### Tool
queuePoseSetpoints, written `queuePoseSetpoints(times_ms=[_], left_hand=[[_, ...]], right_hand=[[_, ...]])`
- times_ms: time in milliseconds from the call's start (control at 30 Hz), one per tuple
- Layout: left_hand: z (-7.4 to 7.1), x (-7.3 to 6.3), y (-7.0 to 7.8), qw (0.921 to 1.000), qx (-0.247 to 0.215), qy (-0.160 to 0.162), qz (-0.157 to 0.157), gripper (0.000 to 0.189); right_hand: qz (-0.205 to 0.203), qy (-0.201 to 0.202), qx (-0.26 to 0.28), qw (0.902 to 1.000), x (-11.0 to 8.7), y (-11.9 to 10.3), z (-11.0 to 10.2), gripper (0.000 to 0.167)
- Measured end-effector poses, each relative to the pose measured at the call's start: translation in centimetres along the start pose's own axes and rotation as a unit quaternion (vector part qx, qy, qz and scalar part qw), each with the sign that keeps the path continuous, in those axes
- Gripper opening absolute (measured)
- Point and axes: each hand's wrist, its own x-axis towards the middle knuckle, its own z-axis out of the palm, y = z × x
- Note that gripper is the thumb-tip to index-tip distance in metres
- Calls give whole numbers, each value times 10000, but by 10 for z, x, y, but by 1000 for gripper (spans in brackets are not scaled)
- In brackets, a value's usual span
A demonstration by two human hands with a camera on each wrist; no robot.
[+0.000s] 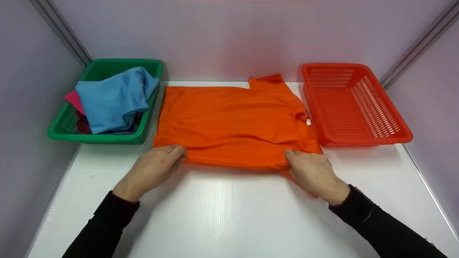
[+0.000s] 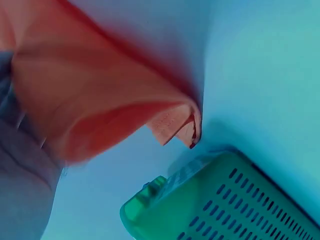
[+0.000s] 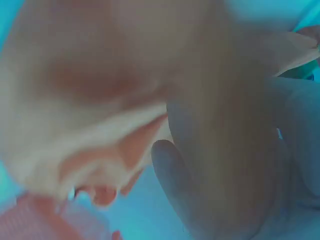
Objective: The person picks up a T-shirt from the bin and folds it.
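An orange T-shirt (image 1: 229, 114) lies sideways across the white table, its hem to the left and its collar with a small white label to the right. One sleeve sticks out at the back; part of the fabric hangs below the right hand. My left hand (image 1: 154, 168) pinches the near edge by the hem corner. Near the shoulder end, my right hand (image 1: 312, 172) grips the same edge. The fabric between both hands is slightly raised and creased. In the left wrist view the shirt (image 2: 100, 95) runs from the fingers; the right wrist view is blurred.
At the back left stands a green basket (image 1: 143, 123) holding a light blue folded cloth (image 1: 114, 100) with pink and dark red cloths under it. A red basket (image 1: 362, 139) with slotted sides stands at the right, touching or nearly touching the collar. Pale walls enclose the table.
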Motion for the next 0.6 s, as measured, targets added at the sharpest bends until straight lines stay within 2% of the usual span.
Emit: queuePoseSetpoints(times_ms=[133,200,333,433,600], left_hand=[[-7,5,-4,9971,467,607,-16,22],[-10,7,-6,9948,683,758,-67,21],[-17,11,-9,9914,940,895,-154,23],[-24,12,-11,9927,776,910,-158,26],[-36,13,-14,9972,20,726,-167,36]], right_hand=[[695,-130,218,9973,11,19,-20,12],[896,-90,400,9951,16,28,-30,9],[1051,258,676,9918,23,43,-45,15],[1142,558,815,9885,27,51,-52,14],[1272,895,868,9840,32,62,-60,17]])
